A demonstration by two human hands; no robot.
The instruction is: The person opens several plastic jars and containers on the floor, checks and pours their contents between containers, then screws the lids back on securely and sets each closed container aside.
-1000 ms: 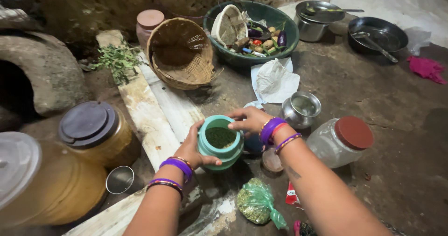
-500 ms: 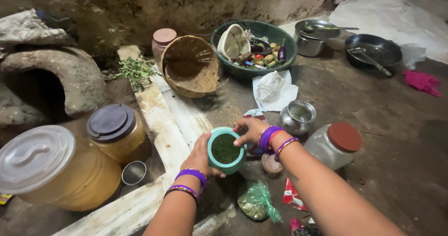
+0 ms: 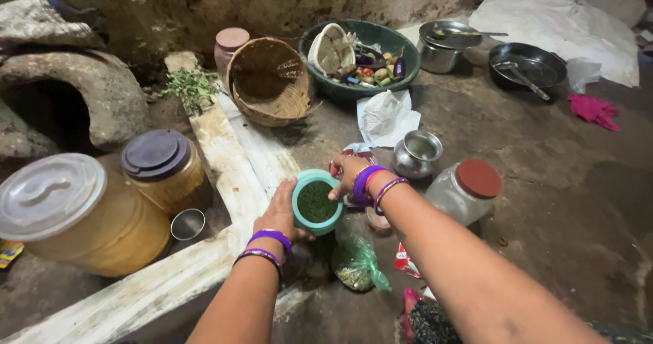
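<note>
Teal jar [image 3: 317, 202] of dark green powder, lidless above the floor, is clasped by the left hand [image 3: 282, 215] while right hand [image 3: 347, 174] fingertips pinch its rim, so a tilt risks spilling powder onto the green bag [image 3: 357, 266].

Woven basket [image 3: 270, 80] tipped beside green basin [image 3: 415, 58] of vegetables, two amber lidded containers [image 3: 166, 170] at left, small steel pot [image 3: 416, 155], red-lidded clear jar [image 3: 466, 190], dark pan [image 3: 527, 65], crumpled white paper [image 3: 386, 117].

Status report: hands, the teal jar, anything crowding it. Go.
Left hand cups teal jar, open, green powder inside. Right hand fingers at its rim. Green plastic bag and steel pot close by.
</note>
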